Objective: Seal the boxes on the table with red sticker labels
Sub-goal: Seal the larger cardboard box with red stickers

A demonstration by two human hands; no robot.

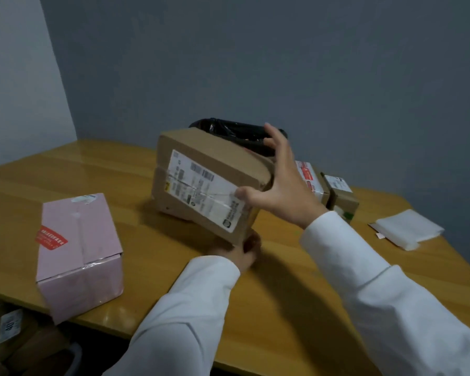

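Two hands tilt the brown box [206, 183]: right hand [280, 185] spans its far end, left hand [244, 251] grips underneath. Settle it flat on the table [282, 294], flap seam upward, before stickering.

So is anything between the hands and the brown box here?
Nothing visible. The right hand already spans the brown box at its right end, and the left hand holds its near bottom corner, tilting it on the table.
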